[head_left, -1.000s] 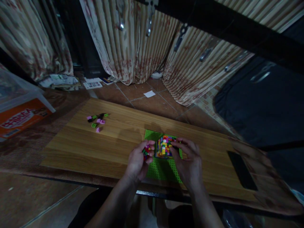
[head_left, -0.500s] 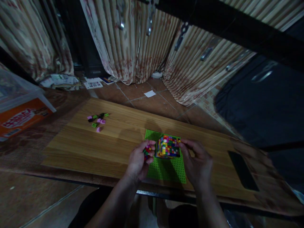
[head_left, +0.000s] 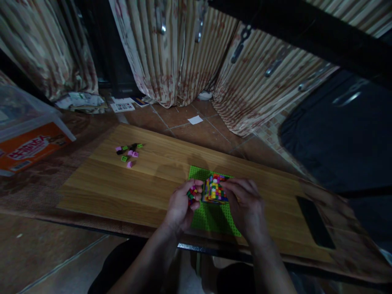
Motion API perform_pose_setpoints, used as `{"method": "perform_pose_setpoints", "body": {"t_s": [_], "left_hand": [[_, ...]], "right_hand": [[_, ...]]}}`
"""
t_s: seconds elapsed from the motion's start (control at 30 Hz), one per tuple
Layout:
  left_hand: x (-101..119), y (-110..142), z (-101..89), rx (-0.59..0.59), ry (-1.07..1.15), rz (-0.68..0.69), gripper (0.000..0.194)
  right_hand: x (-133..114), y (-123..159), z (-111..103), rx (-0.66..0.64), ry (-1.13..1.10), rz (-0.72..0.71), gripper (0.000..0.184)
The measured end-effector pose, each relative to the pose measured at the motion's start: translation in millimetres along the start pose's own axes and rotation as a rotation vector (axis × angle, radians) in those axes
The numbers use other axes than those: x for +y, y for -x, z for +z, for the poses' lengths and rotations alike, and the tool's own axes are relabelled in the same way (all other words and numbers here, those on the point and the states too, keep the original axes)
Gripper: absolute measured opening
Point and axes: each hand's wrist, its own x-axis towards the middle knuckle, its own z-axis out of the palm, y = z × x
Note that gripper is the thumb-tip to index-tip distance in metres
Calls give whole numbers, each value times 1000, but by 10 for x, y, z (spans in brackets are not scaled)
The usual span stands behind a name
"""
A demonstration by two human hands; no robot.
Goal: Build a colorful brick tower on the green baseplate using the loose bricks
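Note:
On the green baseplate (head_left: 214,218) stands a box-shaped stack of small multicoloured building bricks (head_left: 214,190). My left hand (head_left: 180,204) is cupped at the left of the stack, its fingers curled round several loose building bricks (head_left: 192,195) in red, green, yellow and pink. My right hand (head_left: 246,204) reaches over the stack from the right and covers much of its right side. Its thumb and index finger are pinched together at the stack's upper face. Whatever lies between those fingertips is hidden.
Pink, green and black bricks (head_left: 131,153) lie scattered toward the left of the wooden board (head_left: 147,183). A clear tub with an orange label (head_left: 36,149) stands at the far left. A dark flat slab (head_left: 315,222) lies at the right end.
My right hand has moved left from the stack's right corner to over its upper face. A yellow brick seen at its fingertips before is now out of sight. My left hand keeps its hold.

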Motion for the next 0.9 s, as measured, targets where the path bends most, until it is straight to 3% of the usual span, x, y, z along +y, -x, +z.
{"method": "perform_pose_setpoints", "body": {"t_s": [0.2,0.53,0.9], "left_hand": [[7,1,-4,3,9,-2,15],[11,15,-1,2,8,9,14],[3,3,-9,-11,13,2,14]], "right_hand": [[4,2,27,18,6,15,14],[24,39,20,53,-67,164,11],[65,29,170,144,-453,555,10]]}}
